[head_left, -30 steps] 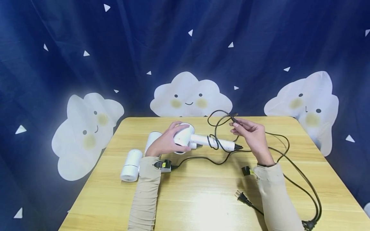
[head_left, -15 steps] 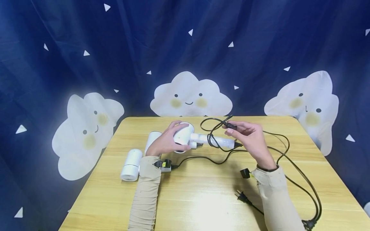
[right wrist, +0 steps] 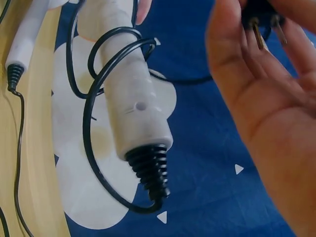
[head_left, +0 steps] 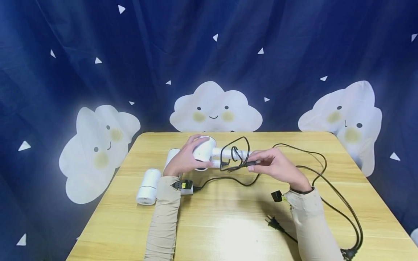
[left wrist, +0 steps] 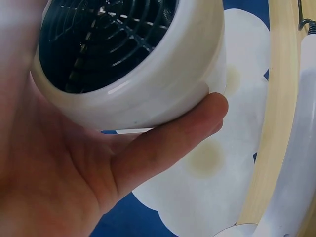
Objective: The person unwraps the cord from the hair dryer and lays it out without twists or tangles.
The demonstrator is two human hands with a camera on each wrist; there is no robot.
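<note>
Raised above the table, a white hair dryer is gripped round its barrel by my left hand. The left wrist view shows its dark grille and my thumb along the barrel. My right hand pinches a black two-pin plug near the end of the handle. Loops of black cord circle the white handle; a ribbed black sleeve sits at the handle's end. In the head view, fingers cover part of the plug.
Two other white hair dryers lie at left: one barrel in front, another partly behind my left hand. Their black cords run right across the wooden table. Two plugs lie at front right, one plug beside my sleeve.
My right hand has moved left and down with the plug, drawing the cord loop towards the handle. The held hair dryer has shifted slightly left and up.
</note>
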